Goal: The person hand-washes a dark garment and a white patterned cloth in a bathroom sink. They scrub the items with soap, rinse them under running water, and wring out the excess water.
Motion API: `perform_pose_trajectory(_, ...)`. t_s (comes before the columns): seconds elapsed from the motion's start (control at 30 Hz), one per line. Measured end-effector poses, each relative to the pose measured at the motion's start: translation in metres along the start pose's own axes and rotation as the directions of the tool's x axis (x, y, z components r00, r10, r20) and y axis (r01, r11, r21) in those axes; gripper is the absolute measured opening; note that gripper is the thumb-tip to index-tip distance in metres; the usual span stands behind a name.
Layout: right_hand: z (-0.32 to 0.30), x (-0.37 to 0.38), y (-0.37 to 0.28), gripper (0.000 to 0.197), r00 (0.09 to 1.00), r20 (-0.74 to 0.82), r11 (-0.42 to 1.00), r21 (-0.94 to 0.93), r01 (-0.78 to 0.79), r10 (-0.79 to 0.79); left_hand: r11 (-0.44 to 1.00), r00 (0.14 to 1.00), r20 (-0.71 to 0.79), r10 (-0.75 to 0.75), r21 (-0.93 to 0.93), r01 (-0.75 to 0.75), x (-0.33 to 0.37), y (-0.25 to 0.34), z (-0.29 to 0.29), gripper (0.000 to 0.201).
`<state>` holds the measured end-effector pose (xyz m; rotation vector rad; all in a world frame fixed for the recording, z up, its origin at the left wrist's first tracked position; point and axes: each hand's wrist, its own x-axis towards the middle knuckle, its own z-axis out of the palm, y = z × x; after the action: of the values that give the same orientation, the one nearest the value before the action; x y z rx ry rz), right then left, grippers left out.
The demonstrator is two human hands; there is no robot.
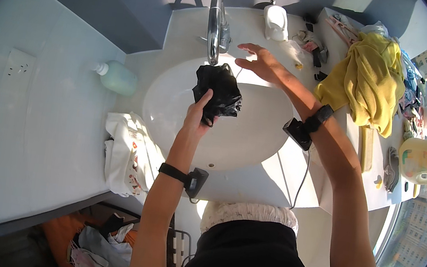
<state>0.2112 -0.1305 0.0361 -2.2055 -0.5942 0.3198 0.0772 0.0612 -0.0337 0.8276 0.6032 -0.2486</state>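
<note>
My left hand [200, 114] grips a crumpled, glossy black bundle [218, 93] that looks like a thin plastic bag, thumb on top and the other fingers mostly hidden beneath it. The bundle is held over the left part of a white oval sink [257, 134], just below the spout of a chrome faucet [215, 32]. To the right of the faucet, my right hand [260, 63] hovers with its fingers apart and nothing in them. No water can be made out at the spout.
A pale green bottle [118, 77] and a white printed cloth [126, 154] lie left of the sink. Behind it stands a white soap-dish-like holder [276, 23]. On the right are a yellow garment [368, 79] and a cream detergent jug [421, 161]. A cable [302, 184] hangs from my right wrist strap.
</note>
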Motion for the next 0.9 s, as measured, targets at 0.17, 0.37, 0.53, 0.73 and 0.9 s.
perform_pose_trajectory(0.17,0.032,0.069,-0.006,0.047,0.965,-0.104,0.968,0.036,0.247,-0.242,0.99,0.99,-0.139,-0.002,0.136,0.021,0.009,0.008,-0.002,0.03)
perform_pose_trajectory(0.37,0.093,0.131,0.023,0.035,0.883,-0.122,0.891,-0.042,0.452,-0.453,0.983,0.991,-0.089,0.104,0.16,-0.089,0.026,-0.011,-0.026,0.034)
perform_pose_trajectory(0.53,0.091,0.134,0.034,0.013,0.903,-0.167,0.919,-0.08,0.387,-0.395,0.867,0.953,-0.299,0.047,0.487,0.11,0.035,-0.019,-0.014,0.059)
perform_pose_trajectory(0.73,0.099,0.133,0.041,0.019,0.901,-0.093,0.903,-0.13,0.411,-0.423,0.885,0.963,-0.258,0.072,0.462,0.058,0.028,-0.016,-0.006,0.067)
perform_pose_trajectory(0.9,0.094,0.129,0.044,0.021,0.91,-0.095,0.914,-0.077,0.398,-0.404,0.866,0.955,-0.27,0.119,0.498,0.033,0.032,-0.013,0.004,0.053)
